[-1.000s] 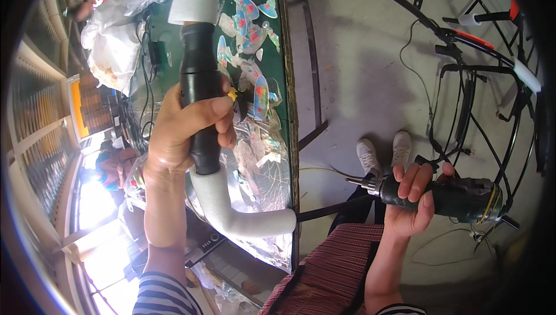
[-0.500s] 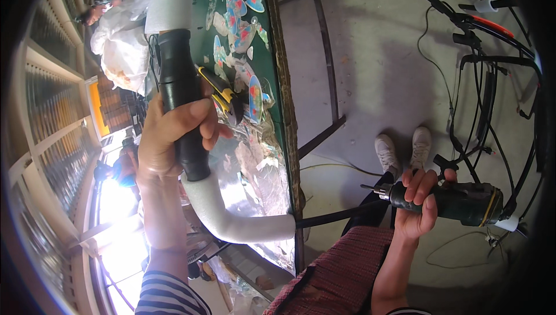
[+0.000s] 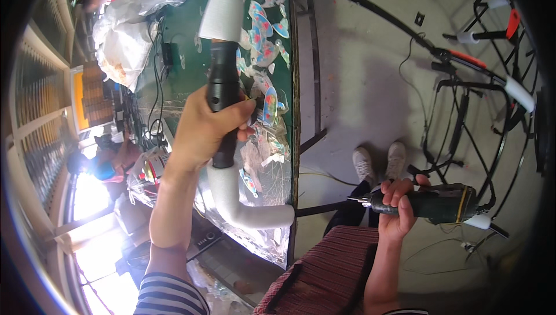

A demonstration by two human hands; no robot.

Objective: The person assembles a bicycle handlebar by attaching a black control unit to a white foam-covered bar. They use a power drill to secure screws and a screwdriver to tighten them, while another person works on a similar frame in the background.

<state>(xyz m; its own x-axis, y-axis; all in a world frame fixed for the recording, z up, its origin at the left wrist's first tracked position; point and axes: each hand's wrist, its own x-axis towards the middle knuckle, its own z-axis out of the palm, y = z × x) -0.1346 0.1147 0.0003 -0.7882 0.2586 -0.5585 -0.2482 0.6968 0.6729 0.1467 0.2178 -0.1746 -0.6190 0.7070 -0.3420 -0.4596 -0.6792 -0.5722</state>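
My left hand (image 3: 202, 126) is closed around the black plastic sleeve (image 3: 223, 77) in the middle of a bent handlebar. White foam (image 3: 229, 11) covers the bar's curved parts above and below the sleeve. Dark tubes run right from both foam ends. In my right hand (image 3: 398, 213) is a dark power screwdriver (image 3: 434, 205), held level with its thin bit pointing left toward the lower tube. The bit's tip appears apart from the foam. Part of the sleeve is hidden behind my left fingers.
Under the handlebar, a green worktable (image 3: 191, 77) carries scattered oval stickers (image 3: 270, 105) and torn clear film. A white plastic bag (image 3: 124, 48) and black cables lie farther left. More black tube frame (image 3: 457, 83) with cords stands over the floor at right. Other people are at the far left.
The handlebar and my left hand appear farther right, and the upper foam bend has come into view. The screwdriver sits slightly farther left. The whole view has shifted too.
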